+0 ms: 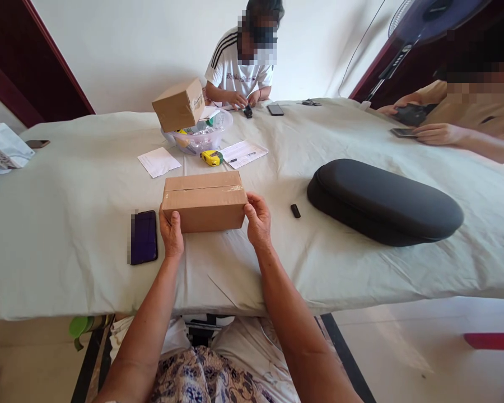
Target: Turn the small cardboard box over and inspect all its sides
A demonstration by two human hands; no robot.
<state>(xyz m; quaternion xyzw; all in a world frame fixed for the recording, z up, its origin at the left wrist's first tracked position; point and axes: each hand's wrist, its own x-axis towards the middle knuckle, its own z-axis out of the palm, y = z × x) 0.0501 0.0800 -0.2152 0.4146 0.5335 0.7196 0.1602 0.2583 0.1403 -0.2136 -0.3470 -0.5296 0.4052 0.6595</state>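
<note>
A brown cardboard box (204,215) with its top flaps closed is in front of me at the middle of the table. My left hand (172,234) grips its left end, thumb on the near face. At the opposite end, my right hand (258,220) holds the right side, thumb at the near corner. The fingers behind the box are partly hidden. Left of my left hand lies a dark phone (144,238). A small black object (295,211) rests to the right of my right hand; its kind is unclear.
A large black case (386,201) occupies the right side. Beyond the box are a yellow tape measure (212,158), papers (159,162) and a plastic basin (222,131) bearing another cardboard box (178,106). One person (241,73) sits opposite, another person (466,123) at right.
</note>
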